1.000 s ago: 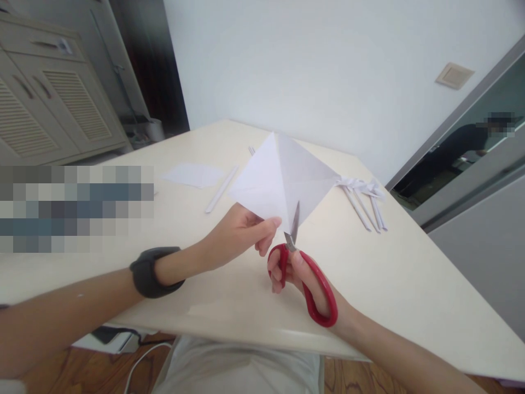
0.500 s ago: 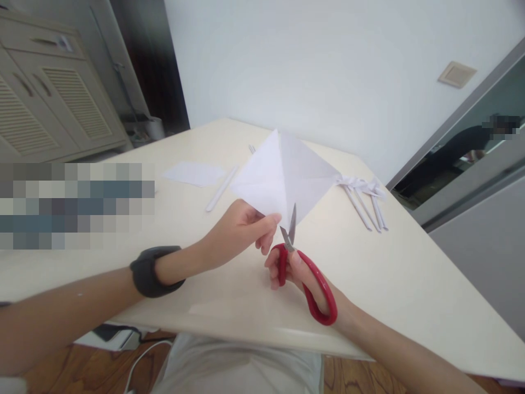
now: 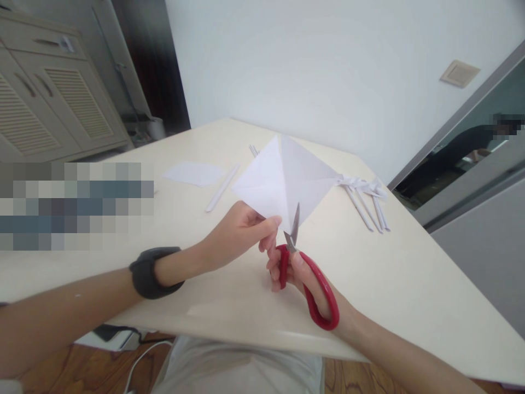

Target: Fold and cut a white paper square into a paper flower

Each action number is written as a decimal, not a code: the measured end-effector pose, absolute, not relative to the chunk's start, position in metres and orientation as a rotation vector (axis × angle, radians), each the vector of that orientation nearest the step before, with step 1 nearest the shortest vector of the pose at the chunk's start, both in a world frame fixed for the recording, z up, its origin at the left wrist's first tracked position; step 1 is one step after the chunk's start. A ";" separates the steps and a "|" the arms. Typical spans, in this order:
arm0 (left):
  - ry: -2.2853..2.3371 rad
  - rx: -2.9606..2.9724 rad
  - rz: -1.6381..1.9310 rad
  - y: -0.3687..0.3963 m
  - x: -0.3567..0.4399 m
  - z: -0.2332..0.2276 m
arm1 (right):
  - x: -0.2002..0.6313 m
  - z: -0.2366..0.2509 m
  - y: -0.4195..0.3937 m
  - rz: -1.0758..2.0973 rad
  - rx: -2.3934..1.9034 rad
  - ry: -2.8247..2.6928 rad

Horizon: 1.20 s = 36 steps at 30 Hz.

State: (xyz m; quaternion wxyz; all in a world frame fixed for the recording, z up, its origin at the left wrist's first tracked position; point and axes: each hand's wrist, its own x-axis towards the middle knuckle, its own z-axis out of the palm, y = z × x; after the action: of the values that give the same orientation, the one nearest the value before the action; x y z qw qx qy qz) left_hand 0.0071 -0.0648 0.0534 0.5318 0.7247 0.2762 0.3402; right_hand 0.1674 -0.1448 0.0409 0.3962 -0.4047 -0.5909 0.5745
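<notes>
Pinching white folded paper above left hand, right hand just below gripping red scissors.

**Paper + red scissors over the table**

Left hand pinching bottom corner of creased white paper, held up off cream table. Right hand in red scissors, blades at paper's lower edge. Rolled paper sticks far right, flat scrap + another stick to the left.
</notes>
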 end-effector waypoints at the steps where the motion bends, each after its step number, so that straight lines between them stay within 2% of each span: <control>1: 0.675 1.737 0.823 -0.064 0.007 0.053 | 0.167 0.039 -0.145 1.463 -1.017 -1.490; 18: 0.671 1.728 0.829 -0.065 0.007 0.054 | 0.168 0.036 -0.143 1.519 -1.019 -1.479; 25: 0.674 1.732 0.844 -0.065 0.008 0.056 | 0.167 0.031 -0.142 1.391 -1.046 -1.527; 36: 0.646 1.743 0.807 -0.064 0.008 0.056 | 0.168 0.031 -0.142 1.380 -1.084 -1.528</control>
State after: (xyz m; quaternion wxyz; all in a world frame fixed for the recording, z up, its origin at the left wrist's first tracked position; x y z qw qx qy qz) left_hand 0.0084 -0.0637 0.0558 0.5291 0.7298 0.2706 0.3378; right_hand 0.1679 -0.1424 0.0311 0.3960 -0.4277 -0.6030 0.5446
